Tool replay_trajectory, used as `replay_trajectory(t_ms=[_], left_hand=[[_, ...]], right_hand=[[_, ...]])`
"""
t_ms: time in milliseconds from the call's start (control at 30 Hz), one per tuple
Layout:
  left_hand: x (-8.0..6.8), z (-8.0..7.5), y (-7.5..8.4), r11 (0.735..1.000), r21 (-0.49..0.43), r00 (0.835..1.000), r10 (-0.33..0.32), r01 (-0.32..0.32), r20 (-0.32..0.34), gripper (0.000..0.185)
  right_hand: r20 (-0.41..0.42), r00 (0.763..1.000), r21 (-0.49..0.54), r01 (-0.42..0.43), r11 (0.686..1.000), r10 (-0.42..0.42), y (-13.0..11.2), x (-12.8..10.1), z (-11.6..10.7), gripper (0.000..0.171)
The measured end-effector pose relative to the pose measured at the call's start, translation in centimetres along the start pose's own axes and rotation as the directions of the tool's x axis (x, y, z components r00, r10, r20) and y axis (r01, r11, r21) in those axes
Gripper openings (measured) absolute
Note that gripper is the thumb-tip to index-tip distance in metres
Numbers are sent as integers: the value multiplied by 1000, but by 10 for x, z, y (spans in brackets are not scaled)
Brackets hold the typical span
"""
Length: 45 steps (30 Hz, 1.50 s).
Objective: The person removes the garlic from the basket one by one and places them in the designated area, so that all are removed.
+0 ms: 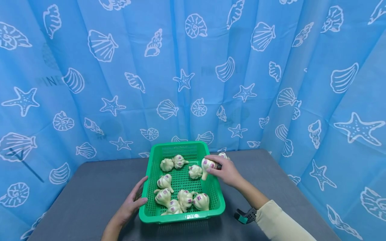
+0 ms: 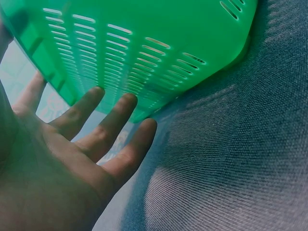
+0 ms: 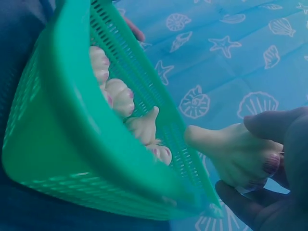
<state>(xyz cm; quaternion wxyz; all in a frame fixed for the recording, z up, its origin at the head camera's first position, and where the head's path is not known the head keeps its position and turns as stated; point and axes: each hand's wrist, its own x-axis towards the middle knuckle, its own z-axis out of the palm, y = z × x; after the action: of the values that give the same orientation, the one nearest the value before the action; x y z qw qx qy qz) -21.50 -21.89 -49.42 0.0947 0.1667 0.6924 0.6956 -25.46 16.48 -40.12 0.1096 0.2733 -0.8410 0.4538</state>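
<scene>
A green plastic basket (image 1: 182, 218) holds several white garlic bulbs (image 1: 174, 207) with purple patches. My right hand (image 1: 224, 170) grips one garlic bulb (image 1: 208, 164) at the basket's right rim, its stem pointing down and inward. In the right wrist view that held bulb (image 3: 238, 154) sits between thumb and fingers, above the rim. At the basket's left side is my left hand (image 1: 131, 202), fingers spread and fairly straight. The left wrist view shows its fingertips right at the slotted basket wall (image 2: 144, 62).
Another garlic bulb (image 1: 223, 155) lies beyond the right hand, outside the basket and partly hidden. The dark grey table (image 1: 99, 190) spreads around the basket. A blue curtain (image 1: 187, 67) with white shell prints hangs behind and along the sides. A black band (image 1: 245, 216) is at the right wrist.
</scene>
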Motion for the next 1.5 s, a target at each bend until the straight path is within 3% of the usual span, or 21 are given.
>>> replay_trajectory(t_ms=[333, 500, 667, 933, 1100, 1233, 1500], left_hand=[[-1, -1, 0, 1000, -1, 998, 21, -21, 56, 68], [0, -3, -1, 1000, 4, 1000, 3, -3, 25, 69], [1, -2, -1, 1000, 5, 1000, 0, 0, 6, 68], [0, -1, -1, 1000, 2, 1000, -10, 10, -2, 68], [1, -1, -2, 1000, -9, 1000, -21, 21, -14, 68], [1, 0, -2, 1000, -7, 999, -21, 21, -27, 68], [1, 2, 0, 1000, 10, 999, -17, 18, -33, 69]], right_hand=[[-125, 991, 5, 41, 999, -40, -3, -20, -8, 41], [-167, 985, 57, 55, 997, -44, 16, -26, -10, 43], [-213, 977, 40, 20, 999, -11, 23, -33, -13, 44], [-293, 956, -43, 7, 999, -19, 0, -40, -18, 40], [-335, 941, -41, -64, 997, 47, -6, -43, -23, 38], [-353, 929, 18, -110, 994, 109, 6, -46, -24, 39], [-374, 906, 58, -192, 980, 199, 56, -52, -20, 39]])
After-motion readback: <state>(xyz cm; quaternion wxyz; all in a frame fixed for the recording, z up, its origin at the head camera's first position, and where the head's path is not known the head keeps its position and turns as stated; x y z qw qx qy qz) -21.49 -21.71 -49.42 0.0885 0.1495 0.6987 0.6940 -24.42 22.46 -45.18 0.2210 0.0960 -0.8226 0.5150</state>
